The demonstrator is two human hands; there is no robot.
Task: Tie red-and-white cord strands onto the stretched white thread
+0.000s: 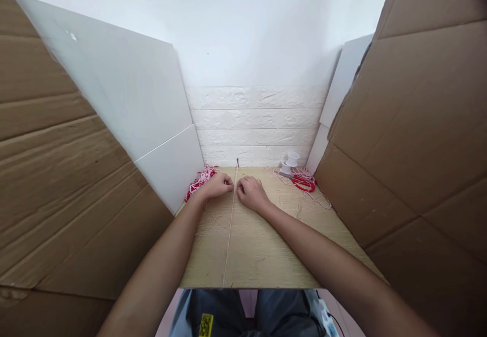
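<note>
A pale cord (230, 235) runs taut from a small dark nail (238, 162) at the back of the wooden table to its front edge. Close to the nail, my left hand (218, 185) is on the cord's left side, its thumb and fingers pinched together. On the other side, my right hand (251, 193) has its fingers curled in a pinch too. Between the fingertips a fine thread (235, 188) crosses the cord, and both hands appear to grip it. Its exact path inside the fingers is too small to make out.
Red and white braided cords (199, 182) lie at the back left. Red-handled scissors (303, 182), white spools (292, 159) and pink cord are at the back right. Loose threads (213, 221) lie on the table (274, 256). Cardboard walls (414, 124) flank both sides.
</note>
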